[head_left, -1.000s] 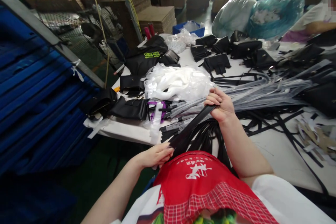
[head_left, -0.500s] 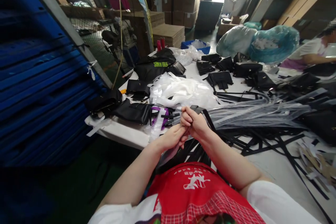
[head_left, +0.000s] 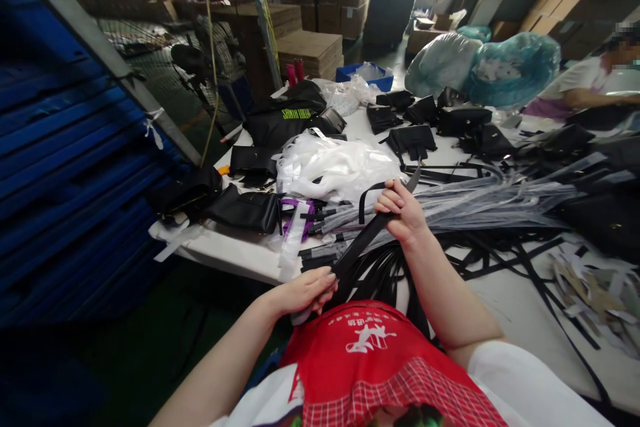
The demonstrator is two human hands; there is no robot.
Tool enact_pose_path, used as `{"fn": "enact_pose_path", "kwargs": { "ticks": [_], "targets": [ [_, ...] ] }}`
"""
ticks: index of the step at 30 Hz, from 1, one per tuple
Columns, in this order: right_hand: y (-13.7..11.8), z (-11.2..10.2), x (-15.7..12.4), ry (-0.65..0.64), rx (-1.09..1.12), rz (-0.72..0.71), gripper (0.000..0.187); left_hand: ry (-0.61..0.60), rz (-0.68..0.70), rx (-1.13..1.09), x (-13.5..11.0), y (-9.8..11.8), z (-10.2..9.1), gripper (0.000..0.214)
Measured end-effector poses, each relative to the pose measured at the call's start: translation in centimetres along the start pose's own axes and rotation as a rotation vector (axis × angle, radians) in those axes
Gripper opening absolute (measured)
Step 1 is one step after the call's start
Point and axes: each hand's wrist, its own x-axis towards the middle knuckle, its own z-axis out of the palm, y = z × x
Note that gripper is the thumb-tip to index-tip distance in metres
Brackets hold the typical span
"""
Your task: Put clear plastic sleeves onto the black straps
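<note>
A black strap (head_left: pixel 359 245) runs slantwise between my two hands, in front of the red apron (head_left: pixel 345 340). My left hand (head_left: pixel 309 291) is closed on its lower end, close to the apron. Farther forward and to the right, my right hand (head_left: pixel 401 210) is closed round the upper part, and a loop of strap and a short end stick out past the fingers. Beneath the strap, a bundle of loose black straps (head_left: pixel 385 268) spreads over the table edge. Just beyond my right hand lies a heap of white strips (head_left: pixel 345 163).
Black bags (head_left: pixel 247 209) lie along the table's left side, with more black pouches (head_left: pixel 413 140) farther back. Long clear-wrapped strips (head_left: pixel 480 207) stretch to the right. Blue stacked panels (head_left: pixel 60 167) stand at left. Another person (head_left: pixel 583 87) sits at the far right.
My hands, close together before, are now apart. The right hand has moved forward and right, the left back toward the apron, and the black strap now stretches between them.
</note>
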Motion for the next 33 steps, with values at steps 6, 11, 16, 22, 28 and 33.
{"fn": "enact_pose_path", "kwargs": {
  "ticks": [6,11,16,22,28,33],
  "targets": [
    [1.5,1.5,-0.5,-0.069,-0.033,0.041,0.022,0.044,0.173,0.019,4.1,3.3,1.0,0.045],
    [-0.9,1.9,-0.9,-0.066,-0.239,-0.091,0.024,0.0,0.207,0.093,4.3,4.2,1.2,0.045],
    [-0.6,1.9,-1.8,-0.04,-0.404,0.005,0.017,-0.015,0.218,0.135,2.2,4.4,1.5,0.044],
    [5.6,2.5,-4.2,-0.24,-0.571,0.228,0.029,0.107,0.295,0.067,2.7,5.8,2.0,0.047],
    [3.6,2.7,-2.4,-0.098,-0.496,-0.032,0.026,0.102,0.249,0.055,2.5,4.6,2.3,0.046],
    [3.5,3.1,-2.7,-0.197,-0.716,-0.017,0.049,0.18,0.266,0.053,2.6,5.3,1.9,0.048]
  ]
}}
